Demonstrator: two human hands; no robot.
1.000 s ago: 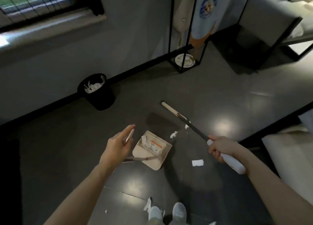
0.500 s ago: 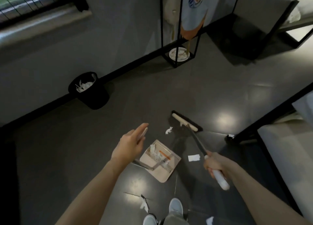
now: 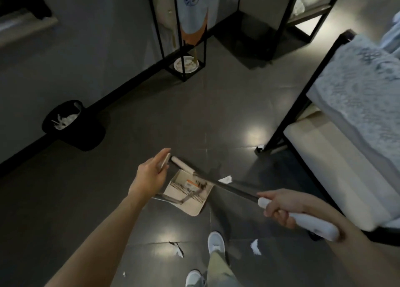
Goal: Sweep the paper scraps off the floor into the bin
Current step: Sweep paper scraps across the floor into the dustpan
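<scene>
Right grip point(image 3: 279, 208) curls round the white broom point(image 3: 229, 189) handle; left grip point(image 3: 151, 174) pinches the thin dustpan point(image 3: 194, 206) stem. I see torn white scraps point(image 3: 225, 179) on glossy floor point(image 3: 216, 113); round black bin point(image 3: 86, 139) by the wall.

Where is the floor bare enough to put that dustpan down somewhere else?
Bare floor stretches between the bin and the dustpan, and between the white plate and the bed frame. It is crowded around the dustpan and shoes, where paper scraps lie.

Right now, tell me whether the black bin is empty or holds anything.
Not empty: white paper scraps lie inside the bin, visible through its open top.
</scene>
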